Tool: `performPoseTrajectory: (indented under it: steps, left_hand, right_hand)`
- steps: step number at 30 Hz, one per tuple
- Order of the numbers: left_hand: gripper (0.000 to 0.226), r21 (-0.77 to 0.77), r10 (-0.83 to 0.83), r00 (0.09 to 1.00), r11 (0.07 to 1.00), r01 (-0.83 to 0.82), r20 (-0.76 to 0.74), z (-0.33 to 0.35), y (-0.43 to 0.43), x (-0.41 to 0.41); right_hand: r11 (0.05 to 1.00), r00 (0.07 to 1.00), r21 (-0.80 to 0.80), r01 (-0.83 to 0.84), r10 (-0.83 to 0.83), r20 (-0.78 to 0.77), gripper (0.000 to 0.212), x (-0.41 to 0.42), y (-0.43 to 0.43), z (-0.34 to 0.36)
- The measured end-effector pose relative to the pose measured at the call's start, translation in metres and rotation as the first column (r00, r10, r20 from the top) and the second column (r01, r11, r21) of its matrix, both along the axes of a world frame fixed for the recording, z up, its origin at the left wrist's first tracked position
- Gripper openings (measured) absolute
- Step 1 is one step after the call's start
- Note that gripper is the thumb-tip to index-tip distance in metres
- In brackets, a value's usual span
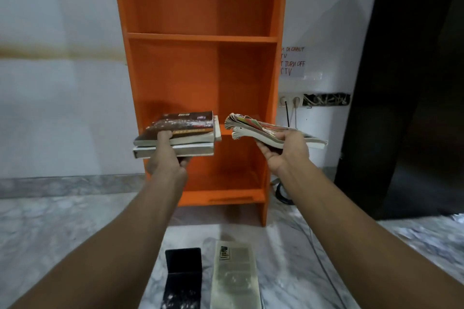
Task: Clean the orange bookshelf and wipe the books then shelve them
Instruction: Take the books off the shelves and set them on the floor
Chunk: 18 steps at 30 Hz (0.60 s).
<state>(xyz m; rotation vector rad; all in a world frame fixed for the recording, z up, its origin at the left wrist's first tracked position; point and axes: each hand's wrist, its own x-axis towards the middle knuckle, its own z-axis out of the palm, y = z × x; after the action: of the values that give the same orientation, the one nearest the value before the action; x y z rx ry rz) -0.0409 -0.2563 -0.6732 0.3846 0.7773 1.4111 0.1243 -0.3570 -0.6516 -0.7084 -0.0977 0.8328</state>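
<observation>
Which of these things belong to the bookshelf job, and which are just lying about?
Job: bookshelf; book stack in the left hand; curled book in the right hand; probably the black book and pale book on the floor.
Lying about: wall note; sockets; cables.

1. The orange painted-board bookshelf [200, 70] looks smooth, with a soft satin sheen.
2. The stack of paper books [185, 125] has a slightly glossy dark top cover and matt white page edges.
3. At its 3 o'clock, the soft-covered paper booklets [263, 128] show limp, curled edges.
4. The grey-veined white marble floor [62, 228] is polished.
5. At 6 o'clock, the flat black case [183, 276] is matt and pale-speckled.
</observation>
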Motion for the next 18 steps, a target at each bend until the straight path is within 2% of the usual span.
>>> performPoseTrajectory:
  steps: [5, 12, 15, 18]
  left_hand:
    - [0.018, -0.085, -0.071, 0.997, 0.994, 0.074, 0.038, -0.076, -0.031, 0.008]
    - [0.022, -0.283, -0.187, 0.981, 0.940, 0.193, 0.048, -0.184, -0.064, 0.032]
    - [0.024, -0.378, -0.224, 0.975, 0.903, 0.207, -0.003, -0.217, -0.074, 0.042]
    - [0.023, -0.440, -0.222, 0.975, 0.875, 0.204, 0.010, -0.243, -0.086, 0.050]
  right_hand:
    - [0.999, 0.999, -0.019, 0.031, -0.031, -0.035, 0.023, -0.003, -0.021, -0.031]
    - [0.995, 0.991, -0.070, 0.065, -0.072, -0.109, 0.012, -0.016, -0.036, -0.083]
    - [0.992, 0.987, -0.104, 0.066, -0.080, -0.141, 0.012, -0.020, -0.037, -0.106]
    - [0.989, 0.981, -0.138, 0.060, -0.084, -0.173, 0.013, -0.024, -0.036, -0.129]
